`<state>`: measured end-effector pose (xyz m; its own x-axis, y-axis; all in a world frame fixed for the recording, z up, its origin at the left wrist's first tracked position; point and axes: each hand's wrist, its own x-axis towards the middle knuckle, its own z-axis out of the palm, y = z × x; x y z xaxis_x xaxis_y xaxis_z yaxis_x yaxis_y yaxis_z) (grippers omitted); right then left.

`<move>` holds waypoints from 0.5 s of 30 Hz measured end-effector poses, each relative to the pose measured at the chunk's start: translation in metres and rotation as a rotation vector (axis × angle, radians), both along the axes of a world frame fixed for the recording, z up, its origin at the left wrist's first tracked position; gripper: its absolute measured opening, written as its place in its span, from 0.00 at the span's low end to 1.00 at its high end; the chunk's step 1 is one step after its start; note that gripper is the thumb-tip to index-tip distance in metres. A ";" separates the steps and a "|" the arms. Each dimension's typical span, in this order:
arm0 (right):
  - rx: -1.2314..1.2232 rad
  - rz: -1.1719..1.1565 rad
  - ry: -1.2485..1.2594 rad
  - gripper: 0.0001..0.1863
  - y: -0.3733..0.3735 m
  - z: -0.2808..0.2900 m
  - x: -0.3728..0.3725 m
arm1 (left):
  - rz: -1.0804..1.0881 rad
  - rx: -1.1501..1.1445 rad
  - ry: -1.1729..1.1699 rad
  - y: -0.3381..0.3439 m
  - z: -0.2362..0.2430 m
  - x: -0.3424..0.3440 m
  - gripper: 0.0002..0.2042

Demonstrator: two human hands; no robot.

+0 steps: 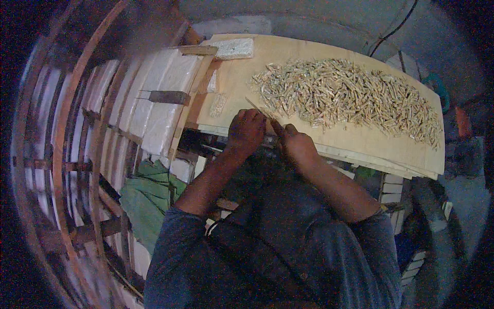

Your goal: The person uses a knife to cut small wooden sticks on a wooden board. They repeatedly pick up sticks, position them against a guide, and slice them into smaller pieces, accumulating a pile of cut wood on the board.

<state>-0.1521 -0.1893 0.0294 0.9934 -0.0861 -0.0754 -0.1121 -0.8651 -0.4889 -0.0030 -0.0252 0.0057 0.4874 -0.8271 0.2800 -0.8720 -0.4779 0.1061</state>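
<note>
My left hand [247,130] is closed at the near edge of a pale wooden board [303,49], its fingers curled and pressed together. Whatever it pinches is hidden by the fingers. Close beside it on the right, my right hand [298,147] is closed too, with the index finger reaching forward. A thin, pale stick-like piece [254,105] slants up and left from between the hands, seemingly from the right hand's fingers. Just beyond them lies a wide heap of small, slender tan rolls [334,95] spread over the board.
Left of the hands, a small flat bundle [218,104] and a white, rough-looking block [234,49] rest on the board. Wrapped white stacks [167,87] in a wooden rack stand at the left. Green cloth [149,198] hangs below. A dark cable [393,31] runs behind.
</note>
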 end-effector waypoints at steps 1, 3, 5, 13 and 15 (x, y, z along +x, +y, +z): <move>0.009 -0.006 0.044 0.36 0.002 0.000 0.004 | -0.012 0.012 0.008 0.002 -0.004 0.003 0.10; 0.037 -0.002 -0.028 0.36 -0.005 -0.003 -0.024 | -0.030 -0.109 -0.051 0.005 -0.004 0.001 0.10; 0.053 0.003 -0.027 0.35 -0.010 0.011 -0.051 | -0.033 -0.160 -0.057 0.005 0.002 -0.003 0.10; 0.012 -0.041 0.032 0.35 0.004 -0.033 0.008 | 0.084 0.071 0.087 0.005 -0.005 0.001 0.11; -0.011 -0.014 -0.014 0.36 0.004 -0.026 -0.003 | 0.026 -0.025 0.004 0.007 -0.004 0.000 0.10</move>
